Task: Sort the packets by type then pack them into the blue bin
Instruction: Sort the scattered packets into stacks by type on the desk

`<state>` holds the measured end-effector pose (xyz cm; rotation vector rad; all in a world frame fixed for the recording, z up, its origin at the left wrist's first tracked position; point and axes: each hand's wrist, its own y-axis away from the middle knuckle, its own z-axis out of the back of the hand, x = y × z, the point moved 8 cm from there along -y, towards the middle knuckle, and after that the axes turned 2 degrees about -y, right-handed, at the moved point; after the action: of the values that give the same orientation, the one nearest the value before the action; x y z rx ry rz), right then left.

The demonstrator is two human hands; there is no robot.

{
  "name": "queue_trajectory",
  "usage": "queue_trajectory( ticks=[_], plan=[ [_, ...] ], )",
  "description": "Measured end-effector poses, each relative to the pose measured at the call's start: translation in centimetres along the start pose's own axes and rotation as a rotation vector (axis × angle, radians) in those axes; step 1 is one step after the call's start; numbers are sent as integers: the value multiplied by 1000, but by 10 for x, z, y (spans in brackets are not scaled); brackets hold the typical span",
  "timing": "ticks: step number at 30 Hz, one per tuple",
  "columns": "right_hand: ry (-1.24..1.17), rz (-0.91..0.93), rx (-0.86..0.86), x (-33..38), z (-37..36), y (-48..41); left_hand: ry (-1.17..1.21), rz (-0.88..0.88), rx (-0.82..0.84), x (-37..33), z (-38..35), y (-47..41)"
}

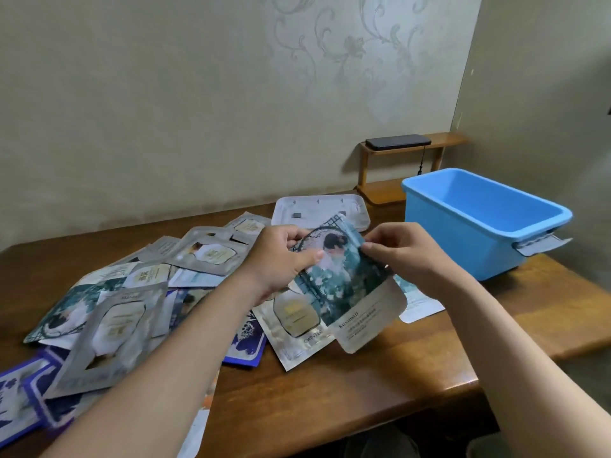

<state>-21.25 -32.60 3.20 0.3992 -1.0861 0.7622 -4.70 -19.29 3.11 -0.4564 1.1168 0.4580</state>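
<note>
Gripping one flat foil packet printed with a teal garden picture (347,292), both hands held it raised above the brown wooden tabletop (363,391), near the middle of the scene. The left hand (281,259) pinched the packet's far-left edge, thumb on the printed face and fingers curled behind it. The right hand (406,256) pinched the far-right edge in the same manner. The packet was tilted, with its white label end pointing near and right.

The rectangular blue plastic bin (463,256) stood upright on the right of the tabletop, well apart from the held packet. A grey latch (542,244) hung at its near-right end.

A loose, overlapping pile of packets covered the left half of the tabletop:
- Silver-grey packets with a cream panel (211,254) lay at the far side of the pile.
- Purple-and-white packets (246,338) lay at the near side, partly covered.
- A second teal garden packet (66,312) lay at the left edge.
- A silver packet with a gold bottle picture (294,322) lay directly below the held packet.
- A white packet (420,304) lay to the right, partly hidden by the right forearm.

A white rectangular plastic tray (317,206) lay on the far side, beyond the hands. A small two-tier wooden shelf (443,140) stood against the wall behind the bin, with a flat black object (398,142) on its upper tier.
</note>
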Motion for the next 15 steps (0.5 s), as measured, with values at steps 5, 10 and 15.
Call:
queue_trajectory(
  ticks=[5,10,15],
  plan=[
    [106,-101,-227,-36,37,-14,-6,52,-75,10,0,-2],
    [439,-232,-273,-68,59,-35,-271,84,-48,35,9,5],
    [936,-150,-361,-61,42,-30,-696,31,79,51,11,21]
  ],
)
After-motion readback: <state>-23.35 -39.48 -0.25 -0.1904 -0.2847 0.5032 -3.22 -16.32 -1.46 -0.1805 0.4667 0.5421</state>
